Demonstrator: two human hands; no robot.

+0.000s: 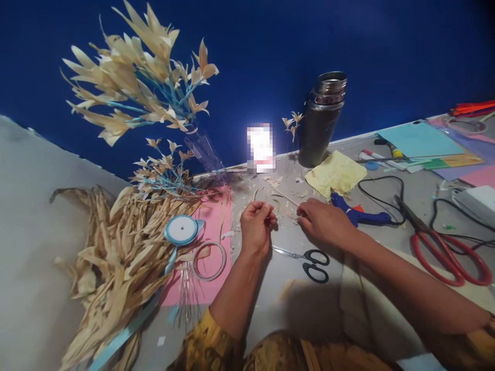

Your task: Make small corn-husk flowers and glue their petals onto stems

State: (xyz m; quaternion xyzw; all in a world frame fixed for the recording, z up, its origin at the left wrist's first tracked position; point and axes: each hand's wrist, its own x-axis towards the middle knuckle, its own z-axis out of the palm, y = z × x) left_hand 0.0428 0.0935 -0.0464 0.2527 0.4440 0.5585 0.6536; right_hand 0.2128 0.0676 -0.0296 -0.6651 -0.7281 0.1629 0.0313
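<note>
My left hand [256, 226] is closed in a loose fist over the grey table, fingers curled round a small thin strip that I cannot make out clearly. My right hand [324, 221] rests knuckles up just to its right, fingers pinched at the end of a thin stick [285, 196] lying among husk scraps. Small black-handled scissors [309, 257] lie just below both hands. A blue glue gun [358, 214] lies right behind my right hand.
A heap of dried corn husks [116, 263] and a light blue ribbon spool [181, 230] lie left, on a pink sheet [216, 242] with a tape roll [209, 261]. Husk flowers in a vase [143, 87], a steel flask [323, 118], yellow paper [336, 172], red scissors [444, 252], coloured sheets [425, 141].
</note>
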